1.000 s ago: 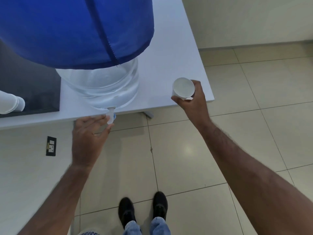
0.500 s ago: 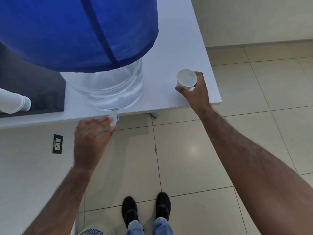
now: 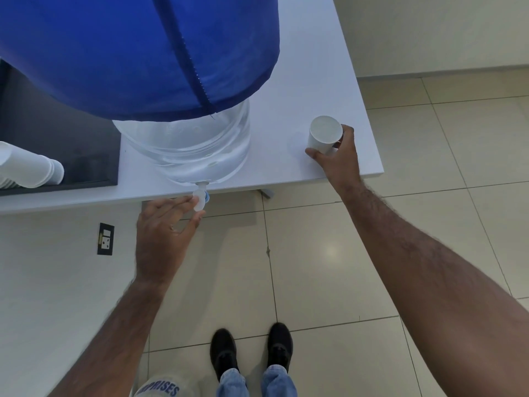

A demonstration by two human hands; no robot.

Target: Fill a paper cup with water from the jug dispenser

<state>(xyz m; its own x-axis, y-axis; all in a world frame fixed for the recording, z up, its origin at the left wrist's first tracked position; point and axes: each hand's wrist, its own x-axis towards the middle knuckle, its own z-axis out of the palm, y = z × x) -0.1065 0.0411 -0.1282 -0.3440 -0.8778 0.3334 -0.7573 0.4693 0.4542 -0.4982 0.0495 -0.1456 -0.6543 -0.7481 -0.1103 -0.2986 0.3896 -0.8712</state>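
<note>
- R hand (image 3: 337, 159) has carried the paper cup (image 3: 325, 134) further over the worktop (image 3: 320, 67) vs 1 s ago; cup now upright at or just above the surface near the front-right corner, well apart from the tap (image 3: 200, 199).
- R fingers (image 3: 346, 133) wrapped round the cup's side, thumb at its base; grip closed on it.
- L hand (image 3: 163, 233) hardly moved: fingers loosely spread, tips touching the tap, nothing clamped.
- Jug (image 3: 186, 150) sits at the worktop's front edge, tap overhanging the floor.
- Whether the cup holds water: can't tell. If filled, task looks nearly done; if not, cup must go back under the tap.
</note>
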